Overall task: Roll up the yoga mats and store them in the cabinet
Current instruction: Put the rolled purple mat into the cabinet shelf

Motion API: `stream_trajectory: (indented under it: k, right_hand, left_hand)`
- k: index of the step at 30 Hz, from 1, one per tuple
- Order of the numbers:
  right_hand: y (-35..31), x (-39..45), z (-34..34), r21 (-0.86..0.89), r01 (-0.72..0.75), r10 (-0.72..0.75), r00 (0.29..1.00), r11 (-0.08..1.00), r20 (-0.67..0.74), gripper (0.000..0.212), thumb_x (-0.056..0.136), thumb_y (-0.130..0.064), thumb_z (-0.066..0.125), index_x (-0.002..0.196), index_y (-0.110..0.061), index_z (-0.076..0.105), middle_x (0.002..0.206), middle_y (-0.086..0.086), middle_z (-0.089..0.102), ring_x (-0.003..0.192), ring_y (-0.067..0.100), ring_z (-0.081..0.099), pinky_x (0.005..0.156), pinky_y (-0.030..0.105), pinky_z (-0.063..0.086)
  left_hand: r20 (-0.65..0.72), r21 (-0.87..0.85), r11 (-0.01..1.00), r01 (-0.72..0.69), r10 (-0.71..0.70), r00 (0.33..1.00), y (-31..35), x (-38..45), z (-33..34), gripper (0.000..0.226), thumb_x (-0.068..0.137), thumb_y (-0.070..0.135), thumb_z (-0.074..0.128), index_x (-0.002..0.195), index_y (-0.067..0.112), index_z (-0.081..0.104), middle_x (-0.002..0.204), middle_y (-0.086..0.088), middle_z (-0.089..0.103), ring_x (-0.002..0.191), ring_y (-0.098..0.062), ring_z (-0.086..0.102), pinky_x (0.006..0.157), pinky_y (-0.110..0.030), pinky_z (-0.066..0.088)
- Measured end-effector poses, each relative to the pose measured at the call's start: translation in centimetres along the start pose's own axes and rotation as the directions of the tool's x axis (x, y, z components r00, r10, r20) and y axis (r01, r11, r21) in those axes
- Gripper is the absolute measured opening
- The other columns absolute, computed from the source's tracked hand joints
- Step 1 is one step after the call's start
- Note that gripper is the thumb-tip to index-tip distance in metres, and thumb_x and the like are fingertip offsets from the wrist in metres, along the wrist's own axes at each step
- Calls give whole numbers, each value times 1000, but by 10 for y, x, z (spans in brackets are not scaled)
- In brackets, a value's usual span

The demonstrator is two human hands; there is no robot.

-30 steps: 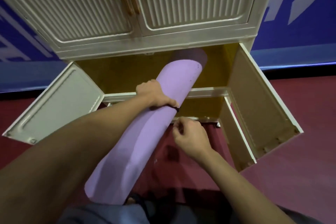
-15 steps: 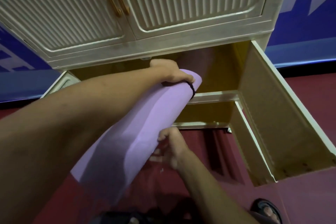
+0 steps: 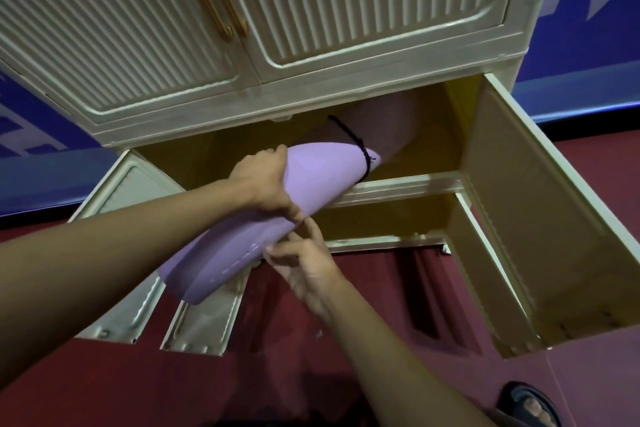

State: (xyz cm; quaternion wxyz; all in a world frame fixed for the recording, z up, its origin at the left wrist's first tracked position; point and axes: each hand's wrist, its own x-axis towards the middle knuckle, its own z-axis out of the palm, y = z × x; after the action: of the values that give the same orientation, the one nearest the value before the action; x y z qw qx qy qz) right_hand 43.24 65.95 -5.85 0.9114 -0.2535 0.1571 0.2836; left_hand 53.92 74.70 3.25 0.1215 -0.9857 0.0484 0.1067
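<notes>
The left hand (image 3: 265, 180) is gripping the rolled lilac foam yoga mat (image 3: 273, 218), fingers curled round it. The mat, bound by a thin black cord (image 3: 353, 142), is lying tilted with its far end inside the open lower compartment of the cream ribbed cabinet (image 3: 346, 10). The right hand (image 3: 304, 267) is touching the mat's underside, fingers loosely extended.

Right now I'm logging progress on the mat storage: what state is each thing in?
purple yoga mat: rolled, tied with a black cord, far end inside the upper open compartment, near end sticking out.
cabinet: lower doors swung open, top ribbed doors closed.
left hand: grips the mat on its upper side.
right hand: fingers touch the mat from below.
</notes>
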Motion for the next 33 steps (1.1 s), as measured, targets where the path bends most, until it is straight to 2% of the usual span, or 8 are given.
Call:
stream_trajectory:
  k: [3,6,12,15,19,27,29,33]
  right_hand:
    - [-19,-4,4,-424,121,-137,991,897,-8,93,72,21,68,148,-22,37,132,-1,60,97,17,67,71,24,56]
    - [-59,-5,-9,-947,229,-550,832,225,70,93,64,3,73,147,-21,40,138,1,49,124,22,52,97,29,49]
    - [-173,35,-25,-629,-264,-475,858,-732,193,83,73,-26,81,143,-21,36,143,4,48,138,33,39,116,47,29]
    - [-210,80,-8,-556,-258,-333,942,-790,37,60,76,-43,84,126,-26,56,134,2,60,125,27,56,99,39,46]
    - [-210,124,-17,-435,-171,-314,907,-884,280,136,53,-58,88,161,-23,13,164,5,21,150,32,20,125,49,10]
    - [-232,99,-16,-478,-164,-339,890,-863,307,77,88,-57,66,152,-21,42,149,7,51,136,32,48,109,39,37]
    - [-233,101,-17,-484,-201,-276,957,-851,88,58,100,-52,52,148,-20,49,150,7,52,139,30,46,109,36,36]
    - [-207,121,-31,-356,-187,-338,836,-915,431,99,56,-58,83,141,-21,48,136,7,53,125,35,46,100,46,33]
  left_hand:
    - [-72,44,996,-82,85,994,0,10,-5,111,48,69,90,133,13,44,124,-10,62,106,-34,63,83,-41,51]
    - [-88,69,992,-105,111,990,-6,18,-7,97,54,59,92,128,13,49,121,-12,62,106,-35,63,85,-42,51]
    - [-67,24,997,-72,73,995,-37,43,18,82,62,56,92,120,12,55,122,-15,64,110,-35,62,88,-39,50]
    - [-66,-17,997,-78,76,995,-42,55,18,71,59,57,92,104,18,53,112,-9,66,102,-31,62,77,-34,45]
    - [23,52,997,-61,60,998,-44,62,18,72,55,63,92,85,20,43,86,3,50,81,-23,50,70,-31,41]
    - [143,-21,999,25,-22,989,-46,83,8,49,74,59,84,84,15,65,72,3,59,65,-17,56,64,-28,46]
    - [229,-62,995,81,-65,971,-55,97,15,48,89,54,72,113,12,70,96,1,68,93,-24,65,80,-31,49]
    - [250,13,993,116,-116,961,-50,115,48,82,98,38,66,163,15,22,169,-10,21,154,-34,22,125,-45,22]
